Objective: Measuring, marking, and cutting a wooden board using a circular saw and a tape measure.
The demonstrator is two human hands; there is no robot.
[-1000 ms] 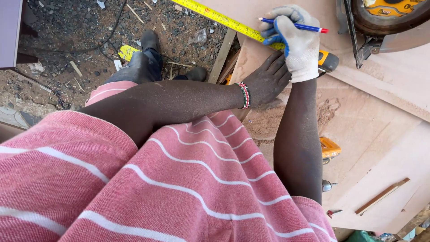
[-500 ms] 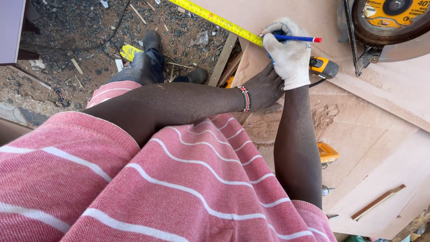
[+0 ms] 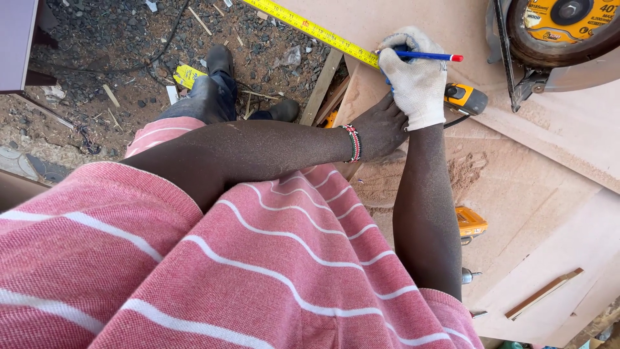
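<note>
On the pale board [image 3: 562, 129], in the head view: grips a blue pen [image 3: 429, 56] in the gloved right hand [image 3: 416, 74], fingers clenched round it, right against the yellow tape measure [image 3: 310, 27] stretched across the sheet. Rests the bare left hand [image 3: 381, 126] at the board's edge just under that glove; cannot tell whether its fingers pinch anything, the tips being hidden. Compared with a second ago, holds the pen lower and more level, closer to the tape, which reads as settling onto the marking spot. Counts one pen, one tape with its case [image 3: 466, 98] beside the glove, one circular saw [image 3: 555, 26] well apart, one beaded bracelet [image 3: 352, 143], one glove.
</note>
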